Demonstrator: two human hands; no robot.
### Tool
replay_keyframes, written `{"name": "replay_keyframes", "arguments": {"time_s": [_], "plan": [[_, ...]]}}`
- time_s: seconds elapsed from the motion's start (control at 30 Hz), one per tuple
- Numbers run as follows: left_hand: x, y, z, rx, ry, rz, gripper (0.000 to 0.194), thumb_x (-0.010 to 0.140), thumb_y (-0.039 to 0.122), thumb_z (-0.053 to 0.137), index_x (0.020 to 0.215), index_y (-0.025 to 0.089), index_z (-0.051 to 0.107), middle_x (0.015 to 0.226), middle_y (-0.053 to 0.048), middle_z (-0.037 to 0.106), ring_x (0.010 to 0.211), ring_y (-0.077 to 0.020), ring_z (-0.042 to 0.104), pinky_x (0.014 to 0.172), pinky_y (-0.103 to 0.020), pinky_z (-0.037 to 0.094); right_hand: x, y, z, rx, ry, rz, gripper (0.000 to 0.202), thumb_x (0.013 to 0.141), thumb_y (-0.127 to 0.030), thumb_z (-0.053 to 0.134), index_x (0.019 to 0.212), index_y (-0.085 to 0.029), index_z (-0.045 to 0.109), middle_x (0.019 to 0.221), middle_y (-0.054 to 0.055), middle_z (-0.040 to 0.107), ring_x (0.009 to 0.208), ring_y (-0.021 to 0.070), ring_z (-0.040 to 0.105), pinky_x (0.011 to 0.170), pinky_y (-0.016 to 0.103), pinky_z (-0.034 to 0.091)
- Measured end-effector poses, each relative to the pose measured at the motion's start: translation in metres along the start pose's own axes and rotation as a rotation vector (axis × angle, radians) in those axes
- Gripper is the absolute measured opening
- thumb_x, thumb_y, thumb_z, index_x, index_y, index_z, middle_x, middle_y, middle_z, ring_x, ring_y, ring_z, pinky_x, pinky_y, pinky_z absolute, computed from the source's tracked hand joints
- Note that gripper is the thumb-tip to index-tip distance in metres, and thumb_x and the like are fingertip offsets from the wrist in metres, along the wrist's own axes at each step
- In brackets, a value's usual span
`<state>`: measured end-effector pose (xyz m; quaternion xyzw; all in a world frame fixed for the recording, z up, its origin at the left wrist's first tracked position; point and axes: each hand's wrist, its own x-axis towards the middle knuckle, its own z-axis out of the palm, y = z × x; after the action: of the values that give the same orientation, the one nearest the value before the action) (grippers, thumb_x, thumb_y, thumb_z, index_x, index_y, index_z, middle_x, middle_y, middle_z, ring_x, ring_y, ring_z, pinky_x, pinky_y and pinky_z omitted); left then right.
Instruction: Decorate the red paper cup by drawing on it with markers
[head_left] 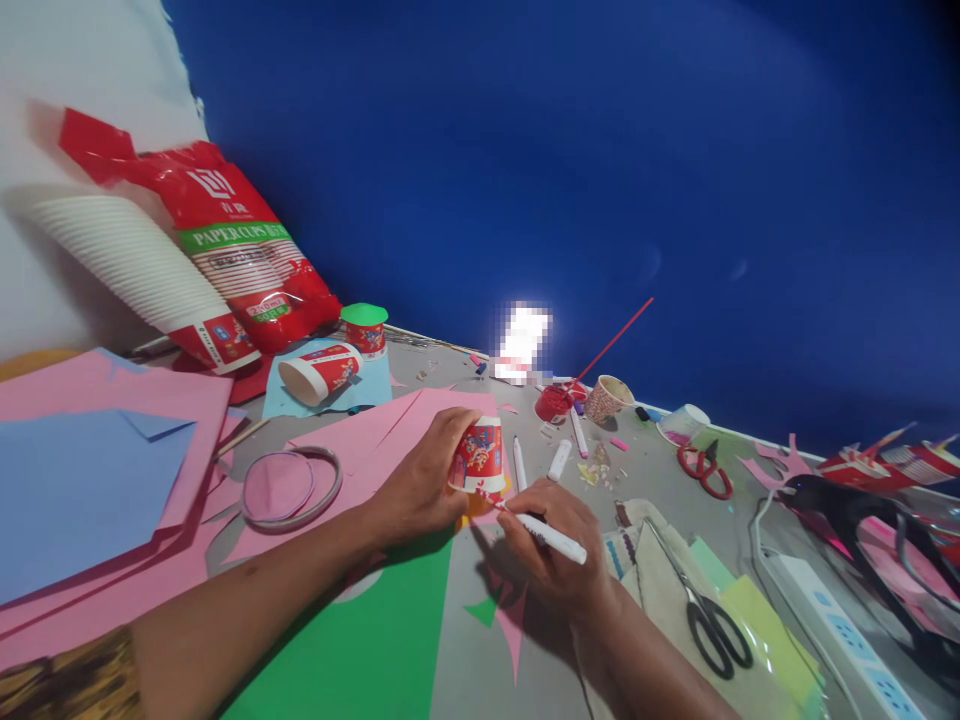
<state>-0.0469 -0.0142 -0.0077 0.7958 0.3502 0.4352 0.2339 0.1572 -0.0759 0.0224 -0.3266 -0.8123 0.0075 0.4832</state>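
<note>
Left hand [427, 475] was closed around cup [484, 450], gripping its side above worktop [469, 590]. Right hand [559, 545] gripped marker [553, 538], red tip at cup's lower edge. From cup: green sheet [375, 640] lay at 7 o'clock; rings [337, 485] at 9, on pink paper; cup bag [244, 245] leaned at 10, cup stack [127, 255] beside it; red pot [553, 404], stick inside, stood at 1; red scissors [705, 472] lay at 3, black scissors [716, 635] at 4, on cloth.
</note>
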Motion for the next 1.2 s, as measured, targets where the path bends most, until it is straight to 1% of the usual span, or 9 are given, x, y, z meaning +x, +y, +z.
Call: {"name": "replay_keyframes", "arguments": {"time_s": [0.13,0.27,0.4,0.57,0.63,0.77,0.97,1.07,1.2], "plan": [[0.001,0.002,-0.001,-0.007,-0.012,-0.034,0.080,0.077,0.016,0.073,0.149,0.025,0.036,0.148,-0.014,0.050,0.141,-0.0335,0.051,0.119,-0.055,0.046,-0.001,0.003,-0.002,-0.023,-0.020,0.034,0.009,0.101,-0.019,0.062,0.094,-0.022,0.065,0.074,0.001,0.072,0.062,0.0162,0.067,0.060,0.028,0.050],[0.001,0.003,-0.001,-0.011,-0.007,-0.026,0.078,0.079,0.021,0.075,0.147,0.026,0.037,0.148,-0.014,0.051,0.140,-0.0337,0.051,0.118,-0.055,0.048,-0.002,0.005,-0.003,-0.053,-0.021,0.050,0.010,0.101,-0.018,0.063,0.093,-0.023,0.065,0.074,0.001,0.072,0.063,0.0163,0.067,0.060,0.028,0.049],[0.001,0.003,-0.001,-0.019,-0.006,-0.033,0.078,0.079,0.020,0.075,0.147,0.025,0.037,0.148,-0.014,0.050,0.140,-0.0334,0.051,0.118,-0.054,0.048,0.001,0.003,-0.004,-0.033,0.008,0.037,0.010,0.100,-0.016,0.063,0.092,-0.022,0.065,0.073,0.001,0.072,0.061,0.0157,0.065,0.059,0.028,0.049],[0.001,0.003,0.000,-0.025,-0.005,-0.039,0.079,0.078,0.018,0.074,0.147,0.025,0.037,0.148,-0.014,0.050,0.140,-0.0328,0.051,0.118,-0.054,0.048,0.004,0.001,-0.005,-0.016,-0.017,-0.006,0.010,0.101,-0.016,0.061,0.093,-0.022,0.064,0.072,0.001,0.071,0.060,0.0155,0.065,0.057,0.028,0.048],[0.000,0.001,0.001,-0.033,-0.002,-0.039,0.079,0.078,0.019,0.075,0.148,0.025,0.037,0.148,-0.014,0.050,0.141,-0.0324,0.051,0.118,-0.053,0.048,0.005,0.001,-0.006,-0.030,0.000,-0.011,0.011,0.100,-0.016,0.061,0.091,-0.022,0.063,0.070,0.001,0.071,0.059,0.0155,0.064,0.056,0.028,0.048],[-0.001,-0.001,0.002,-0.061,-0.001,-0.096,0.082,0.078,0.022,0.079,0.149,0.025,0.038,0.149,-0.014,0.051,0.139,-0.0324,0.054,0.115,-0.052,0.051,0.008,0.002,-0.011,-0.075,0.039,0.026,0.012,0.099,-0.016,0.061,0.089,-0.022,0.064,0.070,0.001,0.071,0.058,0.0158,0.065,0.056,0.028,0.050],[0.000,0.004,-0.006,-0.039,-0.048,-0.206,0.085,0.078,0.026,0.078,0.152,0.023,0.037,0.155,-0.016,0.052,0.141,-0.0356,0.056,0.116,-0.053,0.050,0.011,0.003,-0.018,-0.100,0.060,0.144,0.009,0.096,-0.018,0.062,0.089,-0.022,0.064,0.069,0.000,0.069,0.055,0.0149,0.063,0.054,0.026,0.050],[0.001,0.003,-0.009,-0.048,-0.055,-0.246,0.088,0.076,0.021,0.077,0.155,0.024,0.036,0.158,-0.015,0.053,0.142,-0.0357,0.057,0.115,-0.053,0.052,0.011,0.003,-0.018,-0.055,0.033,0.150,0.009,0.094,-0.017,0.062,0.088,-0.022,0.065,0.071,0.000,0.069,0.057,0.0149,0.063,0.055,0.027,0.050],[0.001,-0.003,-0.007,-0.034,-0.026,-0.246,0.091,0.072,0.014,0.074,0.155,0.024,0.038,0.157,-0.015,0.055,0.143,-0.0353,0.057,0.118,-0.054,0.050,0.011,0.005,-0.018,0.009,0.009,0.107,0.009,0.093,-0.014,0.062,0.090,-0.022,0.065,0.073,0.001,0.070,0.062,0.0154,0.064,0.059,0.027,0.050]]}}
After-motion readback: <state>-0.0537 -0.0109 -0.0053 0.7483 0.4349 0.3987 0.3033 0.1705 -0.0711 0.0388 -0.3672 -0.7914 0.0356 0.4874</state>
